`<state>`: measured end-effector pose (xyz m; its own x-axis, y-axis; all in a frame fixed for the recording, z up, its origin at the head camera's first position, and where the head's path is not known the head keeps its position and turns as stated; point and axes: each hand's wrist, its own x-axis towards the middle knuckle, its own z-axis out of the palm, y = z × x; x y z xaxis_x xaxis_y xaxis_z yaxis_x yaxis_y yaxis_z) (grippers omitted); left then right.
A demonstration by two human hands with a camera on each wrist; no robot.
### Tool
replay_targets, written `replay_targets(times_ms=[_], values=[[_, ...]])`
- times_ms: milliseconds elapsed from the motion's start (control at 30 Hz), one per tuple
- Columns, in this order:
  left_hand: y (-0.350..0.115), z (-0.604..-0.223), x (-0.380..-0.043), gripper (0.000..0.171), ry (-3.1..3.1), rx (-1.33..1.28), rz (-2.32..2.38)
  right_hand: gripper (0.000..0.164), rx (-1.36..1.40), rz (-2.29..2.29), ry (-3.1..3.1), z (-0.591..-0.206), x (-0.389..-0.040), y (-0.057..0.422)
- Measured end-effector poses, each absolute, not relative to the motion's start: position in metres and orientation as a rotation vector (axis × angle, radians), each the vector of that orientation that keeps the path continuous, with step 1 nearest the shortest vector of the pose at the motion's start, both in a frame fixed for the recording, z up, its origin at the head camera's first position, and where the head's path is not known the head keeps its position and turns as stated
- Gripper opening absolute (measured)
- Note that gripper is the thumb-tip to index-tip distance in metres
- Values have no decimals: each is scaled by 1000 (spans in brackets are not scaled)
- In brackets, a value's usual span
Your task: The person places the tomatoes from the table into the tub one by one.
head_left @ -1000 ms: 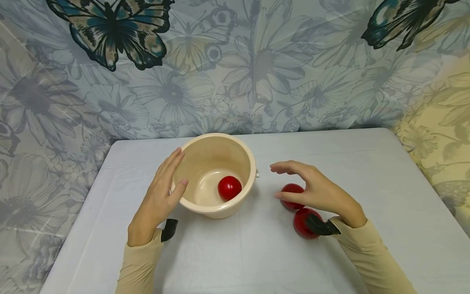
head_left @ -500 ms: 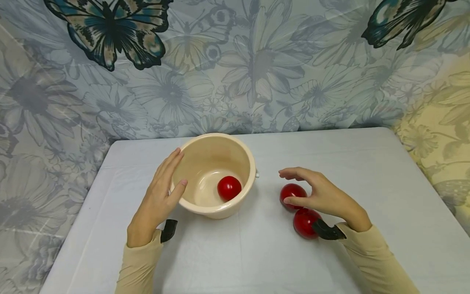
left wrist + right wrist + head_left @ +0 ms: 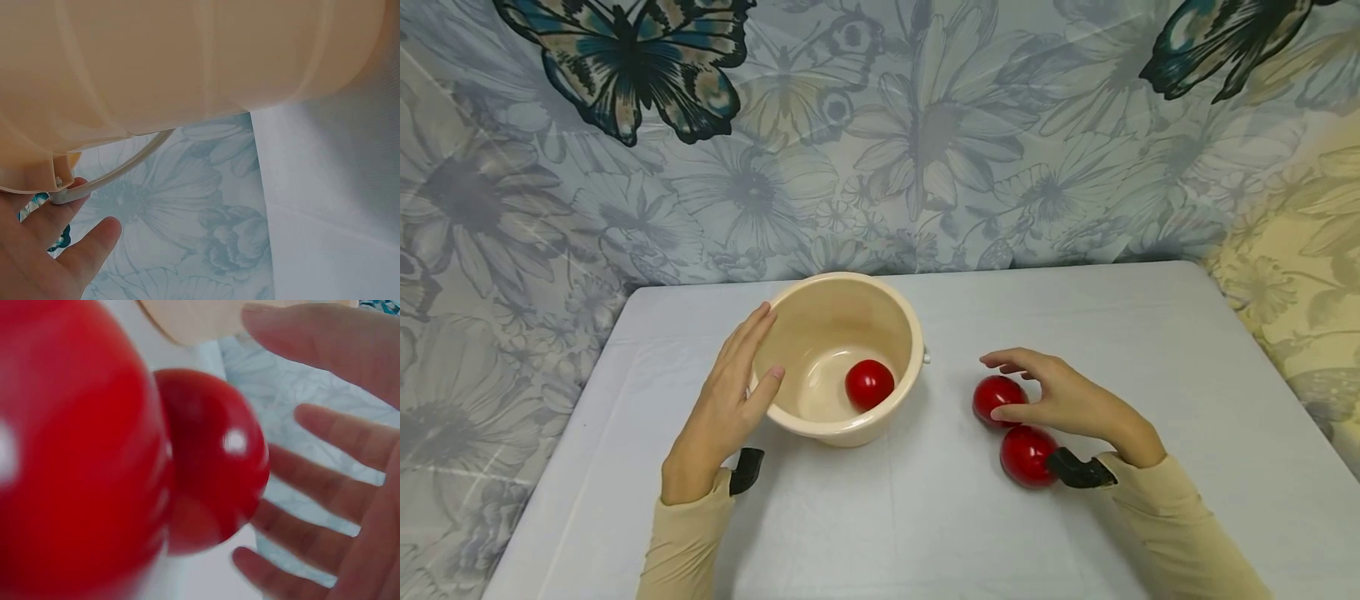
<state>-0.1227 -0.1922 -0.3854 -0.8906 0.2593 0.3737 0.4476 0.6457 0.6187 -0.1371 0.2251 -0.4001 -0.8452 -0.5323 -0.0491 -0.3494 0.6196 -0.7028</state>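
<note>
A cream bucket [image 3: 850,429] stands left of the table's middle, with a glossy red ball [image 3: 869,385] lying inside. Against its left rim rests my left hand [image 3: 715,417], fingers extended. The left wrist view shows that hand beside the bucket's pale handle [image 3: 128,164], which hangs behind. Two more red balls sit close together right of the bucket: a farther ball [image 3: 992,400] and a nearer ball [image 3: 1026,457]. Over the farther one, my right hand [image 3: 1067,402] spreads its thumb and fingers. In the right wrist view, the nearer ball [image 3: 75,450] partly covers the farther one; firm contact cannot be told.
A white cloth covers the table [image 3: 865,533]. Patterned fabric with flowers and butterflies [image 3: 632,75] hangs behind the table's far edge and at both sides. A black strap piece [image 3: 1082,468] sticks out from the right wrist near the closer ball.
My right hand has moved right and slightly toward me, lowering around the farther ball. The left hand, bucket and balls look the same.
</note>
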Motion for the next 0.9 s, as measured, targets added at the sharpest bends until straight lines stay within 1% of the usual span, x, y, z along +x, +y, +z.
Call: replay_targets(times_ms=[433,900], values=[[-192,-385,-123,63,-2615,-572,-1081,66,-666,-993,2444,-411,-146,241],[-192,-386,-123,63,-2608,-569,-1075,69,-694,-1052,2320,-419,-153,241]])
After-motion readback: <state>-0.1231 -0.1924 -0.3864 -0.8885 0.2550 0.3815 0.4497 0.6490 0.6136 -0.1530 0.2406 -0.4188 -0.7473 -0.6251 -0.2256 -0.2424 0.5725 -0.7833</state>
